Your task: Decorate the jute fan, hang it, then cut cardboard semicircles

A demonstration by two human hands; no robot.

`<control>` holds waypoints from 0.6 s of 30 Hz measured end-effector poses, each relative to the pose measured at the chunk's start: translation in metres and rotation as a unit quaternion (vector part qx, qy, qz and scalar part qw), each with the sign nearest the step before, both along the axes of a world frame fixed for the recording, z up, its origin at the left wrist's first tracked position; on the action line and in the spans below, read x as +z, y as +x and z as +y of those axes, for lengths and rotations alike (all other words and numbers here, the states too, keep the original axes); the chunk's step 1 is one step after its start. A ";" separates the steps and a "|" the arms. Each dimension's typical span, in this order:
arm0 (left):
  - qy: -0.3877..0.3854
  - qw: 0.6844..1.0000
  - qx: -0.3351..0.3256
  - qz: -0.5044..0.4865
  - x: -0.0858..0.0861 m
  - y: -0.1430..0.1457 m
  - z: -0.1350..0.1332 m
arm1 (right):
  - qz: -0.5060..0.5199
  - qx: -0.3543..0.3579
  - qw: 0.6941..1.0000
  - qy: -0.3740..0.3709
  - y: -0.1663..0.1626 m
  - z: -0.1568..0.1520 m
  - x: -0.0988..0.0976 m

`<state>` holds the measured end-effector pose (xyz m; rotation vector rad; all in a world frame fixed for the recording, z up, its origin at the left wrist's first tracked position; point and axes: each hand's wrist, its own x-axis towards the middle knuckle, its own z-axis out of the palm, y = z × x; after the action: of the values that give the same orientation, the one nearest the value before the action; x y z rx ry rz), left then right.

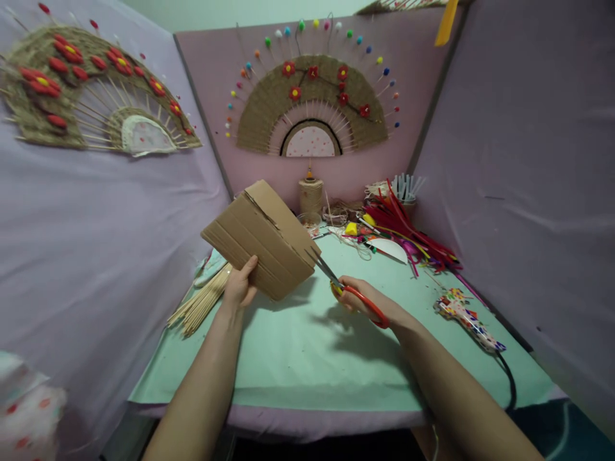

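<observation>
My left hand [239, 286] grips the lower left edge of a brown piece of corrugated cardboard [262, 238] and holds it up, tilted, above the table. My right hand [368, 301] is closed round the orange handles of a pair of scissors [346, 287]. The scissor blades meet the cardboard's right edge, where several cuts run along the upper side.
A mint green table cover [307, 346] lies below. A bundle of thin wooden sticks [199, 306] sits at the left. A twine spool [311, 194], red strips [408, 230] and small craft bits are at the back. A patterned glue gun [468, 318] lies right. Woven fans hang on the walls.
</observation>
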<state>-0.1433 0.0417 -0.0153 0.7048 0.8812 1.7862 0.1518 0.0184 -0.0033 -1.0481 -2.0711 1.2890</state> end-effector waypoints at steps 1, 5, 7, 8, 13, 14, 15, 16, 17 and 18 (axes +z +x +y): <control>0.003 1.000 0.003 0.007 0.001 0.000 -0.001 | -0.015 0.005 1.000 -0.003 -0.002 0.000 0.004; 0.011 1.000 0.004 0.022 0.006 -0.004 -0.005 | -0.061 0.026 0.998 -0.012 -0.004 0.006 0.020; 0.016 1.000 0.009 0.023 0.007 -0.005 -0.006 | -0.085 0.026 0.996 -0.008 -0.004 0.009 0.024; 0.018 0.999 0.013 0.023 0.007 -0.006 -0.006 | -0.094 0.028 0.995 -0.005 -0.004 0.011 0.025; 0.024 0.999 0.015 0.020 0.009 -0.008 -0.008 | -0.114 0.021 0.993 0.009 -0.004 0.017 0.028; 0.026 0.999 0.015 0.018 0.009 -0.008 -0.008 | -0.117 0.018 0.993 0.009 -0.005 0.017 0.029; 0.028 0.999 0.014 0.014 0.010 -0.008 -0.009 | -0.119 0.018 0.993 0.006 -0.005 0.016 0.030; 0.030 0.999 0.014 0.009 0.010 -0.008 -0.009 | -0.121 0.020 0.993 0.002 -0.006 0.016 0.032; 0.031 0.999 0.013 0.005 0.010 -0.008 -0.010 | -0.121 0.025 0.992 -0.005 -0.007 0.016 0.034; 0.031 0.999 0.011 0.002 0.010 -0.008 -0.010 | -0.120 0.032 0.992 -0.013 -0.007 0.016 0.036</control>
<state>-0.1509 0.0321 -0.0051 0.7401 0.8419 1.8394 0.1443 0.0349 0.0326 -1.2090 -2.2879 1.2762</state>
